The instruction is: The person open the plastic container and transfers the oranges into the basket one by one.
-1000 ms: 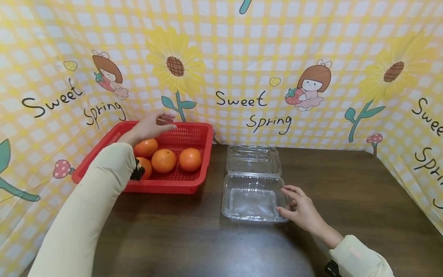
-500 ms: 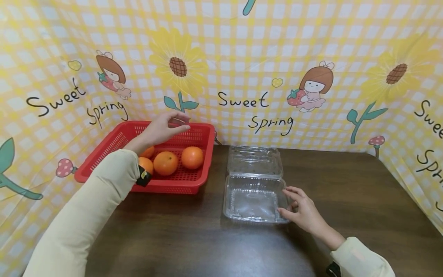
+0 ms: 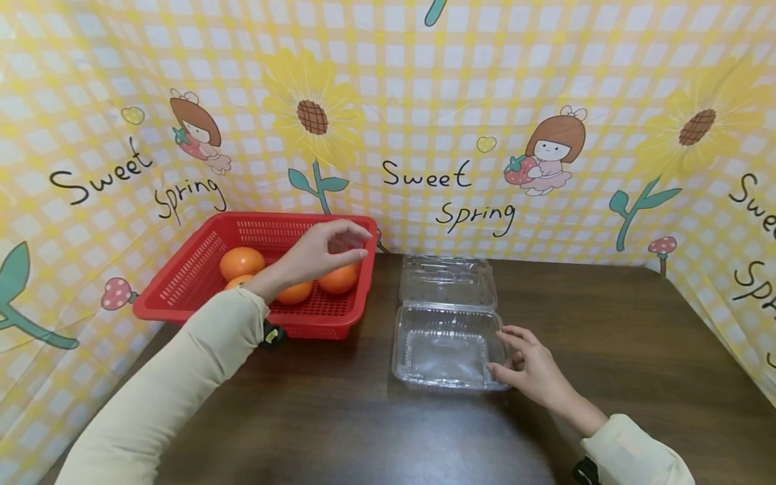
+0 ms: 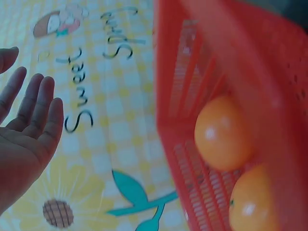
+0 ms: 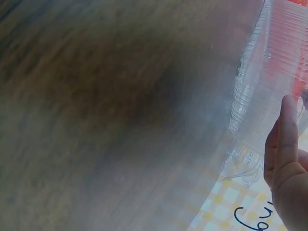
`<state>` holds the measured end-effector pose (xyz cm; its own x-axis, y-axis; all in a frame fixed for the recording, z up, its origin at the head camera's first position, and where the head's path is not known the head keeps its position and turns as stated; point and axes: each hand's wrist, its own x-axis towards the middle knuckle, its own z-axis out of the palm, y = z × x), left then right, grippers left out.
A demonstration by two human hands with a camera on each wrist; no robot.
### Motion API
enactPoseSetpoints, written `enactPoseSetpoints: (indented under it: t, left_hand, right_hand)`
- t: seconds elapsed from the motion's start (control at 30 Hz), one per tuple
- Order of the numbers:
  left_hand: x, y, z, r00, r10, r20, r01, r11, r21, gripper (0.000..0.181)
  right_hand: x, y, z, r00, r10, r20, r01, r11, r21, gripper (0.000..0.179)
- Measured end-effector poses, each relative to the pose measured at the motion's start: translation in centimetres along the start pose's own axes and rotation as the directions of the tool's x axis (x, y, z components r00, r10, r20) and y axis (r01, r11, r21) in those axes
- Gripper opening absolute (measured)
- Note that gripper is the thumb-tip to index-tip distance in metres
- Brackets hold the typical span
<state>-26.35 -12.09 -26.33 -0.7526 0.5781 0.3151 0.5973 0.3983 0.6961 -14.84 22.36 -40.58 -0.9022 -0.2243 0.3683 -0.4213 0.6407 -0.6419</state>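
Observation:
My left hand (image 3: pixel 324 252) is raised over the right part of a red plastic basket (image 3: pixel 358 316) and holds nothing. In the left wrist view its fingers (image 4: pixel 41 103) are spread and fairly straight. Several oranges (image 3: pixel 242 263) lie in the basket, some partly hidden behind my left hand and sleeve. A clear plastic clamshell box (image 3: pixel 445 364) lies unfolded on the table, its lid (image 3: pixel 448 279) tipped back toward the wall. At the box's right rim, my right hand (image 3: pixel 530 367) rests its fingertips, thumb and fingers apart. The right wrist view shows that hand beside the box's ribbed side wall (image 5: pixel 269 72).
A dark brown wooden table (image 3: pixel 339 424) carries the basket at left and the box near the middle. Behind and at both sides hangs a yellow checked cloth (image 3: pixel 424 87) with printed flowers and girls. Dark straps with small devices sit at both wrists.
My left hand has moved right and slightly down across the basket, away from its back left, uncovering oranges on the left. The right hand and clear box have stayed in place.

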Motion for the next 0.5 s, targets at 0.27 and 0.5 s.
enactPoseSetpoints:
  t: [0.27, 0.5]
  left_hand:
    - [-1.1, 0.1, 2.7, 1.000, 0.004, 0.011, -0.003, 0.998, -0.056, 0.024]
    - [-1.9, 0.0, 4.0, 1.000, 0.008, 0.022, -0.007, 0.999, -0.040, 0.023]
  right_hand:
    - [-0.1, 0.1, 0.1, 1.000, -0.010, -0.003, 0.010, 1.000, -0.003, 0.050]
    - [-0.1, 0.1, 0.0, 1.000, -0.022, -0.016, 0.022, 1.000, -0.002, 0.049]
